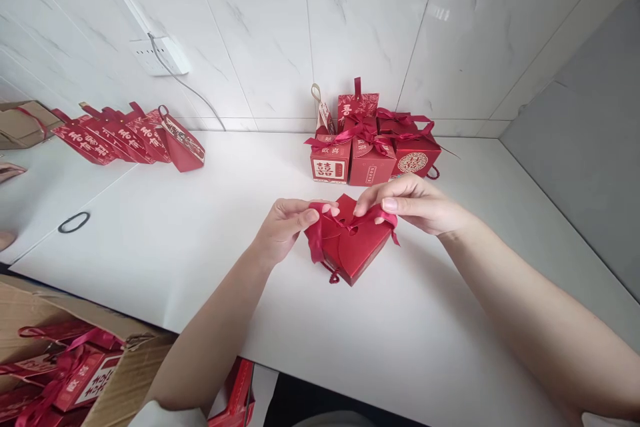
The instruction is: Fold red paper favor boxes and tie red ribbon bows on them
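Observation:
A red gift box sits on the white table in front of me, its top flaps folded in. A dark red ribbon passes through the holes at the middle of the lid. My left hand pinches one end of the ribbon at the box's left side. At the right side, my right hand pinches the other end between thumb and fingers. The ribbon crosses over the lid between both hands. A dark red braided cord shows at the box's lower left.
Finished red boxes with bows stand by the wall. Several red pouches line the back left, with a black band nearer. A cardboard carton of red boxes stands lower left. Another person's hand shows at the left edge.

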Available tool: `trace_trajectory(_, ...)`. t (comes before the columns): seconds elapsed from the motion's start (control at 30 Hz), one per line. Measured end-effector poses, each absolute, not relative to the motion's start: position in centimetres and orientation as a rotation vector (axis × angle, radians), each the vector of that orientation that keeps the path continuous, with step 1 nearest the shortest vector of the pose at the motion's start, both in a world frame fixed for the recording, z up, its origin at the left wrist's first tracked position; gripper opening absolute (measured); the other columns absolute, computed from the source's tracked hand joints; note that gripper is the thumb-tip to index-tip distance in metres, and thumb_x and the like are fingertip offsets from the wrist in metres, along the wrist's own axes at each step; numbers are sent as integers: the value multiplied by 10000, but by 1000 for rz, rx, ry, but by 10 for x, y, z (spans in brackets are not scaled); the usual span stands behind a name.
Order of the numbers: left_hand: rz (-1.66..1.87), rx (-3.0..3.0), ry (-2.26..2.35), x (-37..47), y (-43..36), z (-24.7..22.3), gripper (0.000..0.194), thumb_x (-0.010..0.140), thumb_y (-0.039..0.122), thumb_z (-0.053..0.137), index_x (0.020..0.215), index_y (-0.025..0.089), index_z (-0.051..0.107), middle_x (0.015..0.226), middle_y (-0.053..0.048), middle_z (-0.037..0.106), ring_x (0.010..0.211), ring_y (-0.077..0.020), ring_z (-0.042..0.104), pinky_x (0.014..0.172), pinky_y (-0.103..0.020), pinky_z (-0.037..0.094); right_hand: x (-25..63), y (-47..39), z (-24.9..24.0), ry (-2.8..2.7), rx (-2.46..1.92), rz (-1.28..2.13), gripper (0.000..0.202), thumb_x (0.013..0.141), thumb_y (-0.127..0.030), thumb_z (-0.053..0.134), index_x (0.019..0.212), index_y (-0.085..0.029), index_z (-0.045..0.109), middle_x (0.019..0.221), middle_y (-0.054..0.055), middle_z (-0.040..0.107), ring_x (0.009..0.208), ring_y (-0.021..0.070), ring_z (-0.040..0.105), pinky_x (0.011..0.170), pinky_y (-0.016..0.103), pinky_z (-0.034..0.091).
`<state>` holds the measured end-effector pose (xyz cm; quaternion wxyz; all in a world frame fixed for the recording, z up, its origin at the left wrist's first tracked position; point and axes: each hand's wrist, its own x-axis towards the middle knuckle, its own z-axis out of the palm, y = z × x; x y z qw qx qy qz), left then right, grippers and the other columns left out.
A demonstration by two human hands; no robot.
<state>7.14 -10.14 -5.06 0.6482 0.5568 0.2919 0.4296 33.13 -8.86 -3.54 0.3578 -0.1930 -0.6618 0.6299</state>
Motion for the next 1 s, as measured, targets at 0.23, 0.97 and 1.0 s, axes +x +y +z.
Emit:
trace_trajectory(0.23,918,1191,770,78,-105,-48,254,772,375,742,947,195,781,1019,-93,757,976,-247,703,876,-354,545,321,-89,-44,-1636,-626,1645,156,759,-308,780,903,-246,788,905,32,773,848,177,714,839,341,557)
trace_trajectory(0.97,558,1627,860,68,-102,-32,210,840,342,666,762,148,694,792,-40,690,728,-114,605,705,-236,469,344,-86,-31,-2090,-850,1834,245,851,-380,678,804,-173,555,772,-9,589,614,90,565,550,229,438)
trace_trajectory(1.0,553,1643,830,67,-101,-33,198,837,333,667,774,150,709,812,-47,694,747,-124,612,722,-248,475,344,-87,-29,-2078,-855,1867,259,840,-392,690,821,-179,543,779,-10,593,624,98,578,562,237,453)
